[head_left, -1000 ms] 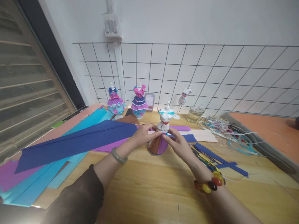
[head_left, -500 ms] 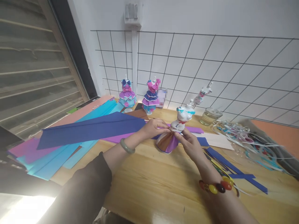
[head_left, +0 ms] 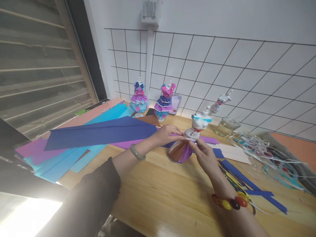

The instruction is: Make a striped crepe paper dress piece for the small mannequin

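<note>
Left hand (head_left: 166,135) and right hand (head_left: 204,154), closed in pinches, hold the skirt (head_left: 181,153) from 2 sides, just below the mannequin torso (head_left: 199,123).

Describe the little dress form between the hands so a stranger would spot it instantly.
On the wooden table, find the left hand and right hand. Between them is a white dress form with turquoise at its top. Unlike the three forms behind, its skirt shows brown beside purple.

1 head camera, facing forward, down at hands (head_left: 166,135) (head_left: 206,157).
</note>
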Available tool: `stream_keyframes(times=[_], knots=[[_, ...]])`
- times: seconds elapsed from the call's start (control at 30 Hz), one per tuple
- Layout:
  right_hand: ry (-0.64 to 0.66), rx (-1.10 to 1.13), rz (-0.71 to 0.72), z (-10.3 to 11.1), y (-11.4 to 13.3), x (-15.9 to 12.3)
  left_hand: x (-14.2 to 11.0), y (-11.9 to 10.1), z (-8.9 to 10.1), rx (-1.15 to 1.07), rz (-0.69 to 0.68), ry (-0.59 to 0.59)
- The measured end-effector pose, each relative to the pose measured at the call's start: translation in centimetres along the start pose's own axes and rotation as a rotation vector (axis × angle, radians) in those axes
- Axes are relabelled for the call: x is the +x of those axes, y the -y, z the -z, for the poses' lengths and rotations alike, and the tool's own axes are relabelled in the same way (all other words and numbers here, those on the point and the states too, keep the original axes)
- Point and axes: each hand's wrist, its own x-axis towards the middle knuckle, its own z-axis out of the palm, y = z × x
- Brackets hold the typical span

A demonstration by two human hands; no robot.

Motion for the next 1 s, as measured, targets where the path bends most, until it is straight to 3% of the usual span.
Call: stream_keyframes(times=[0.23, 0.6, 1.0], knots=[[0.013, -0.004, -0.003, -0.2, 0.1, -0.1, -0.1, 0.4, -0.3, -0.117, 0.012, -0.018], [0.016, -0.055, -0.033, 0.3, 0.5, -0.4, -0.2, 0.6, -0.4, -0.123, 0.007, -0.04], [0.0, -0.161, 0.099, 0.3, -0.7, 0.3, -0.2, 1.0, -0.5, -0.109, -0.002, -0.027]])
